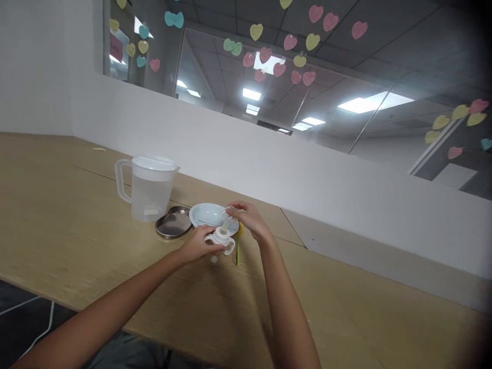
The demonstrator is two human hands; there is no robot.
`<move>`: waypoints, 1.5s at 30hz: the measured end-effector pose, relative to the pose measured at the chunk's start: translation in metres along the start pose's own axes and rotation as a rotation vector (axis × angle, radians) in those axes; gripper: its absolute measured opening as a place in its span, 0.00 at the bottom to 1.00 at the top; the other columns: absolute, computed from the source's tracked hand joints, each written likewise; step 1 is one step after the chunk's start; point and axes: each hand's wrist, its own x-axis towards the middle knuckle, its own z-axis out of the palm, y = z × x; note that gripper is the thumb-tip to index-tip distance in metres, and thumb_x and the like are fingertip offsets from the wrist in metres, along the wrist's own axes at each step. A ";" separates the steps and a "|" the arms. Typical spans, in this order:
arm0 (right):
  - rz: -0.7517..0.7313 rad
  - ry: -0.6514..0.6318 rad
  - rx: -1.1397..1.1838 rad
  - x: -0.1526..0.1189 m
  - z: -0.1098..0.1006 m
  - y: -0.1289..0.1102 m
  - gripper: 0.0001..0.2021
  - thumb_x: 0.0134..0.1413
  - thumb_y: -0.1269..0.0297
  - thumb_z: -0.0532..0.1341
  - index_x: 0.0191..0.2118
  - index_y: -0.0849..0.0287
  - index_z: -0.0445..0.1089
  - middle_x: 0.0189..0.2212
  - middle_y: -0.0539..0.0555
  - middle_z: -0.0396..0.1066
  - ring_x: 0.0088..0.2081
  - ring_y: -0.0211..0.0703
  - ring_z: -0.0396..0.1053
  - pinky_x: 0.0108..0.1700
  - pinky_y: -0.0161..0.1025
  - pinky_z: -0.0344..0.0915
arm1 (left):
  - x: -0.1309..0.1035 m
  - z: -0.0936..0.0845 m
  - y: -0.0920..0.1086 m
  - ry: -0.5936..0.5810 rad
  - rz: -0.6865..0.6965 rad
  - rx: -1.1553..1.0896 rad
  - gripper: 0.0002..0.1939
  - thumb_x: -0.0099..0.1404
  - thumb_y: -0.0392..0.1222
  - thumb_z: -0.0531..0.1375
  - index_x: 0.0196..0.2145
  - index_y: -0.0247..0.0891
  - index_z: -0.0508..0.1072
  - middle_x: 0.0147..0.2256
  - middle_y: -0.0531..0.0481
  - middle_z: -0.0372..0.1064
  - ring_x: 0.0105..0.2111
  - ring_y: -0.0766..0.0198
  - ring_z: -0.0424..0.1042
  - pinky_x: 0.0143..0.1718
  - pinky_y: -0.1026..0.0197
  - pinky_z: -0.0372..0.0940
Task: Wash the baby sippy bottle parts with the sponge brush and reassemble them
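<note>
My left hand is closed around a white baby bottle top with two side handles, held above the table in front of the bowl. My right hand is pinched on a thin translucent piece that rises from the opening of the top; I cannot tell whether it is a straw or a teat. Just behind both hands sits a white bowl, partly covered by them. A slim green-handled thing with a yellow end lies below my right hand. Under the top, a small pale round piece shows.
A clear plastic pitcher with a white lid stands on the wooden table at the left. Between it and the bowl lies a steel kidney dish. A white wall with a window above borders the table's back.
</note>
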 end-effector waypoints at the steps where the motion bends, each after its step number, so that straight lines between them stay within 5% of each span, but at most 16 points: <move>1: 0.001 -0.002 0.009 0.000 0.000 -0.001 0.19 0.40 0.57 0.65 0.39 0.63 0.71 0.39 0.57 0.72 0.39 0.43 0.68 0.42 0.39 0.62 | 0.000 0.000 0.000 -0.001 0.001 0.005 0.23 0.51 0.54 0.64 0.40 0.37 0.75 0.39 0.48 0.73 0.38 0.57 0.69 0.44 0.59 0.62; 17: -0.032 0.094 0.180 0.004 0.012 0.003 0.21 0.39 0.56 0.65 0.40 0.62 0.68 0.39 0.56 0.68 0.36 0.41 0.68 0.39 0.37 0.64 | 0.001 -0.003 0.003 -0.035 -0.026 0.037 0.25 0.53 0.57 0.62 0.41 0.36 0.74 0.39 0.46 0.73 0.39 0.56 0.69 0.44 0.58 0.61; 22: 0.047 0.098 0.270 0.010 0.013 0.007 0.20 0.46 0.53 0.59 0.42 0.62 0.66 0.39 0.57 0.70 0.37 0.41 0.69 0.38 0.36 0.65 | 0.000 -0.003 0.002 -0.026 -0.034 0.094 0.25 0.51 0.57 0.63 0.43 0.38 0.73 0.42 0.47 0.72 0.43 0.54 0.68 0.48 0.57 0.59; 27: -0.011 0.088 -0.144 0.021 0.019 0.035 0.18 0.55 0.54 0.51 0.43 0.63 0.66 0.41 0.57 0.69 0.38 0.40 0.68 0.40 0.36 0.63 | -0.001 -0.003 0.003 -0.031 -0.009 0.116 0.25 0.52 0.57 0.62 0.44 0.38 0.73 0.42 0.46 0.72 0.43 0.54 0.68 0.48 0.57 0.59; 34: -0.001 -0.092 -0.374 0.024 0.027 0.065 0.12 0.46 0.61 0.60 0.36 0.63 0.69 0.31 0.52 0.71 0.32 0.39 0.66 0.35 0.35 0.61 | -0.001 -0.001 -0.003 -0.036 -0.031 0.149 0.27 0.52 0.58 0.62 0.45 0.39 0.72 0.42 0.47 0.72 0.43 0.53 0.67 0.47 0.56 0.58; 41: -0.023 -0.104 -0.439 0.021 0.030 0.065 0.15 0.38 0.72 0.63 0.38 0.62 0.69 0.40 0.55 0.72 0.41 0.44 0.67 0.44 0.37 0.61 | -0.002 0.001 -0.008 -0.031 -0.037 0.158 0.28 0.52 0.57 0.63 0.47 0.40 0.71 0.44 0.45 0.70 0.46 0.52 0.65 0.49 0.54 0.57; 45: -0.049 0.001 -0.430 0.019 0.020 0.042 0.14 0.48 0.71 0.57 0.44 0.62 0.67 0.46 0.58 0.69 0.47 0.42 0.65 0.49 0.38 0.58 | -0.001 -0.001 -0.004 -0.029 -0.014 0.141 0.28 0.52 0.56 0.63 0.47 0.38 0.71 0.45 0.45 0.70 0.46 0.52 0.66 0.50 0.55 0.57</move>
